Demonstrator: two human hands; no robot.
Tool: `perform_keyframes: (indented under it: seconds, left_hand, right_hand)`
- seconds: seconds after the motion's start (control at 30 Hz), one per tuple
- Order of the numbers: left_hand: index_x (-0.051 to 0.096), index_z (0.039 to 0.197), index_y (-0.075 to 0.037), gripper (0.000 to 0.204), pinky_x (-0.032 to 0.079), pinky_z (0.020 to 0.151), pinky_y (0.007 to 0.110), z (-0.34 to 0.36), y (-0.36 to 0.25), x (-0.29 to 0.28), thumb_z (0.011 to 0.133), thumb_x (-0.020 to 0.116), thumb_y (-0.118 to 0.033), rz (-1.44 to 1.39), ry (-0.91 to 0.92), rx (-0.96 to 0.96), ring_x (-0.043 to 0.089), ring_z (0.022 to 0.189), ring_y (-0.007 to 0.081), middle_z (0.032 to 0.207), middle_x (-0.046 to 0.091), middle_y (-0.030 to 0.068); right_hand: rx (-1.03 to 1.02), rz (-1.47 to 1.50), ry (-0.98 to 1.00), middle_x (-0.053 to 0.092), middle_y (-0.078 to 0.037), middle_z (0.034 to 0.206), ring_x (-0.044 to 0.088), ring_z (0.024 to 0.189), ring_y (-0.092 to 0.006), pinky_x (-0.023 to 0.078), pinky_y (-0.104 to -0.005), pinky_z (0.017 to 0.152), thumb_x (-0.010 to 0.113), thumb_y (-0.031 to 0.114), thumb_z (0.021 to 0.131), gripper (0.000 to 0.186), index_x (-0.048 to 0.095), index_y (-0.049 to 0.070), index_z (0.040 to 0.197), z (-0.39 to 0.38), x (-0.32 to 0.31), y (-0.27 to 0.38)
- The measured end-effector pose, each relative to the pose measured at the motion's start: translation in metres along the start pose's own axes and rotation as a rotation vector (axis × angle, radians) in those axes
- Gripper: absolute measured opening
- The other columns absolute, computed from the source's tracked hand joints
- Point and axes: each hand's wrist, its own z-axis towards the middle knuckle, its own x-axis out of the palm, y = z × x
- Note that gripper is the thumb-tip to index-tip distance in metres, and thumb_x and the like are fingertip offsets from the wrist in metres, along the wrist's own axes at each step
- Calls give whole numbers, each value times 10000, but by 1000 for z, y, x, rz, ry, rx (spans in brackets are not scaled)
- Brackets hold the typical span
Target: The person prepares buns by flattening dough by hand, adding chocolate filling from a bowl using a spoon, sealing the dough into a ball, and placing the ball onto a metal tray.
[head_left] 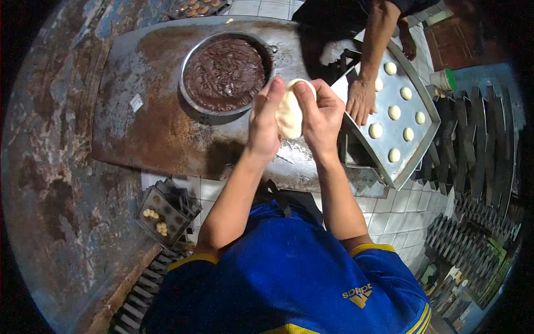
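Observation:
Between my two hands, above the worn metal table (167, 133), is a pale piece of dough (289, 114). My left hand (266, 122) grips its left side, thumb up along the edge. On the other side my right hand (322, 114) is closed on it, the thumb pressing its upper face. Just left of my hands stands a round metal bowl (186, 92) of thick dark brown filling (222, 72). To the right, a metal tray (425, 119) carries several small dough balls (394, 112), spaced apart.
A co-worker's hand (361, 100) reaches over the tray's left edge from the far side. Stacked dark metal trays (473, 139) stand at the right. Moulds with dough pieces (161, 214) lie below the table at left. A small white scrap (136, 102) rests on the table.

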Motion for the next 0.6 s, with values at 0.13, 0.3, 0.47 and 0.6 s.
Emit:
perform_keyframes:
  seconds: [0.13,0.3,0.47,0.6]
  left_hand:
    - [633,1014,-91,235,511,740,238,13,-51,-39,1097,623,-310,171,244,21,609,835,44,910,654,-36]
    - [651,1073,-85,199,546,783,299,40,-63,-112,1026,669,-278,398,269,51,652,886,116,947,671,25]
    - [638,1303,-11,483,530,1030,390,14,-42,-152,866,823,-98,689,502,360,678,1158,253,1252,709,121]
    - [661,1272,-2,496,547,997,399,8,-39,-190,830,853,-120,746,369,91,703,1118,231,1207,740,126]
  right_hand:
    - [129,2,156,715,9,803,591,683,-22,452,-209,592,696,266,1067,331,763,-35,946,14,30,10]
    - [357,-163,676,707,18,838,606,729,-43,471,-220,627,675,315,1067,343,778,-12,1059,18,68,48]
    - [75,-828,547,708,-271,969,696,911,-408,532,-464,830,587,428,1075,498,775,-33,1062,19,86,10]
    - [185,-1010,512,756,-262,899,755,810,-427,586,-522,764,652,510,1021,534,793,-3,984,-3,26,-158]
